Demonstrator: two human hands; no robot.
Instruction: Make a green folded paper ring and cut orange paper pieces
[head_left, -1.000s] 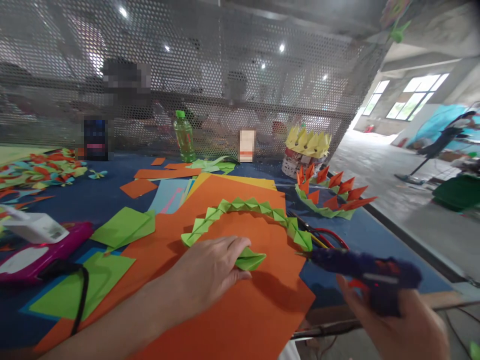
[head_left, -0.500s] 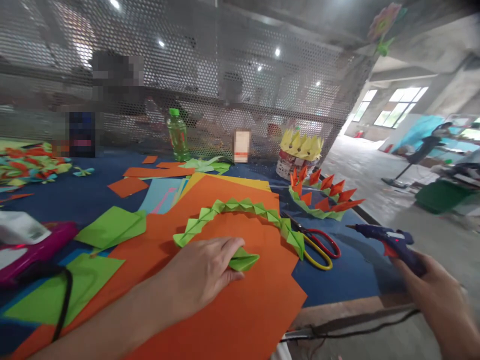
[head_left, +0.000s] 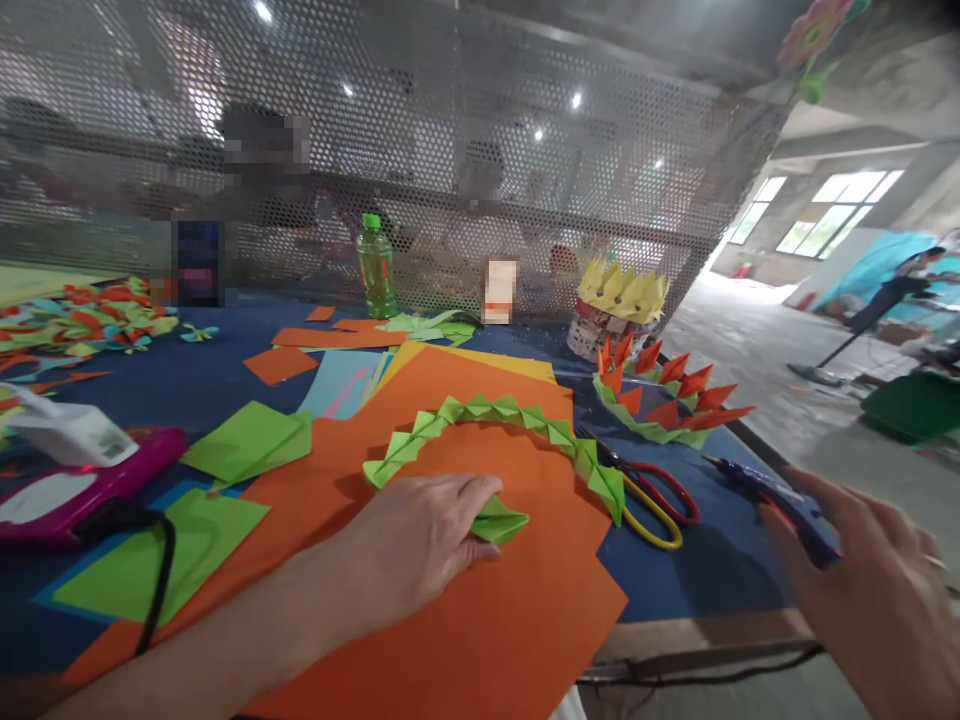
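My left hand (head_left: 442, 525) pinches a small folded green paper piece (head_left: 501, 522) between thumb and fingers, just above a large orange paper sheet (head_left: 525, 610). Around it on the sheet curves a green folded-paper chain (head_left: 499, 408), its points facing outward. A dark blue glue gun (head_left: 795, 505) lies on the table's right side, nozzle toward the scissors. Over its rear, my right hand (head_left: 874, 560) has thumb and fingers apart, still at the gun's body. Scissors (head_left: 652, 515) with one red and one yellow handle rest beside the chain's right end.
An orange-and-green paper crown (head_left: 675, 400) and a yellow crown (head_left: 622, 290) on a can stand at the right back. Green sheets (head_left: 255, 440) and a magenta power strip (head_left: 142, 475) lie left. A green bottle (head_left: 375, 265) stands before the perforated metal screen (head_left: 420, 120).
My right hand has lowered the glue gun from above the table edge onto the table, and its fingers have spread. My left hand still pinches the green piece. The view has shifted slightly left.
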